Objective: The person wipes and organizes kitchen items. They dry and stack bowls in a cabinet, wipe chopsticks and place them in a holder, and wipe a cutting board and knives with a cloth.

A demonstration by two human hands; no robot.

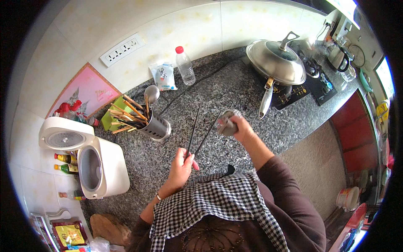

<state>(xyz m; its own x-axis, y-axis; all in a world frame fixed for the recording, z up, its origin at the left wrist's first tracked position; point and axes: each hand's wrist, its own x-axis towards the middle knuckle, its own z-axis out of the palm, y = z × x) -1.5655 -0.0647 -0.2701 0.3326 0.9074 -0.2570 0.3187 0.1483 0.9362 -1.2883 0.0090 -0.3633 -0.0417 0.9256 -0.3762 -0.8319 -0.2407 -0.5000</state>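
Observation:
My left hand [182, 168] holds two thin dark chopsticks [207, 135] by their near ends, their tips spread apart over the granite counter. To the right, my right hand [241, 127] grips a bunched grey-brown cloth [227, 123], blurred, close to the tip of one chopstick. A perforated metal utensil holder [159, 127] stands left of the chopsticks, packed with wooden chopsticks [129, 115] and a metal ladle [152, 94].
Behind are a plastic bottle [186, 69] with a red cap and a white packet [163, 76]. An open rice cooker [113, 168] sits at left. A lidded wok [277, 63] stands on the cooktop [288, 96] at right, its handle [266, 102] pointing toward me.

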